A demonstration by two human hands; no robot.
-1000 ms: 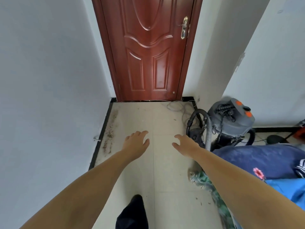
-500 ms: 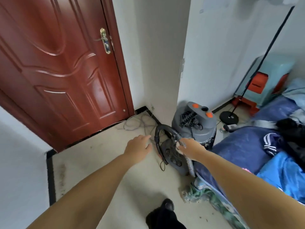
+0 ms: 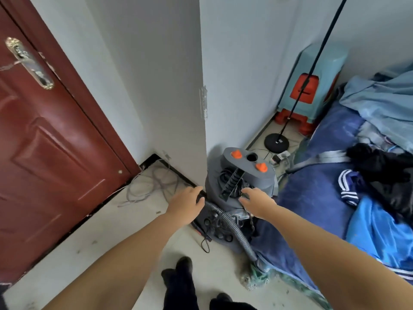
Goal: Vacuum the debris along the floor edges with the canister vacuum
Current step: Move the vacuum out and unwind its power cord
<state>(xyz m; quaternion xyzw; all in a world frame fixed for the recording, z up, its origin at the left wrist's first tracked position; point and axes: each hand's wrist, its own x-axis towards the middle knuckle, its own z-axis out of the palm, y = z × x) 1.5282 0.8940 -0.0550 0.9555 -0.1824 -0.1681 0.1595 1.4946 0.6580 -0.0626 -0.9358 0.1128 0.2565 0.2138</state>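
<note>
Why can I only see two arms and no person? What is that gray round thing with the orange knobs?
The camera sits on the person's head and looks down, so you see only their arms and feet. The gray thing is a canister vacuum standing on the floor by the wall corner, near a red door. Its ribbed hose curls down in front. The left hand rests at the hose's top end; whether it has a grip yet is unclear. The right hand reaches the vacuum's top, fingers loose. A blue blanket lies beside it.
</note>
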